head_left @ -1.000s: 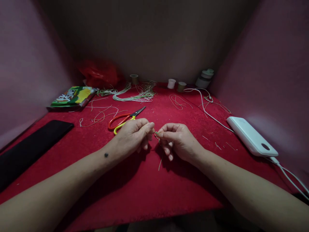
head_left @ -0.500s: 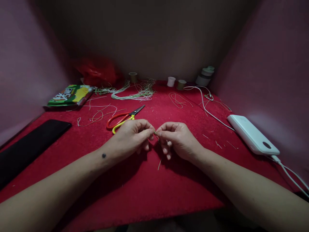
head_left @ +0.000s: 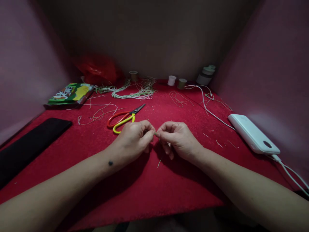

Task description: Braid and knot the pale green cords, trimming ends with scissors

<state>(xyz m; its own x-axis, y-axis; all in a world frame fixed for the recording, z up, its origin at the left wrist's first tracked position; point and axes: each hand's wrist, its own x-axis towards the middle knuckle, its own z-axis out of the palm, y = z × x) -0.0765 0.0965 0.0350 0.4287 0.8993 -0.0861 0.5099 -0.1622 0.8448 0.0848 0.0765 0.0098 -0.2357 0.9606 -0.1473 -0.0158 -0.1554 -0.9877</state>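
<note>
My left hand [head_left: 137, 137] and my right hand [head_left: 178, 138] meet fingertip to fingertip above the red cloth [head_left: 154, 196]. Both are closed in a pinch on a thin greenish cord [head_left: 159, 161], most of which the fingers cover. One loose end of it hangs below my right hand. Just beyond my left hand lie scissors [head_left: 125, 118] with one red and one yellow handle, blades pointing away to the right.
A bundle of pale and green cords [head_left: 135, 94], thread spools [head_left: 172, 80] and a bottle [head_left: 206, 75] stand along the back. To the left are a snack packet [head_left: 70, 94] and a black case [head_left: 36, 141]; a white power bank [head_left: 253, 134] with cables lies right.
My left hand has turned slightly and its wrist has shifted a little to the right. The fingertips stay together, with less of the cord showing between them. The scissors have not moved.
</note>
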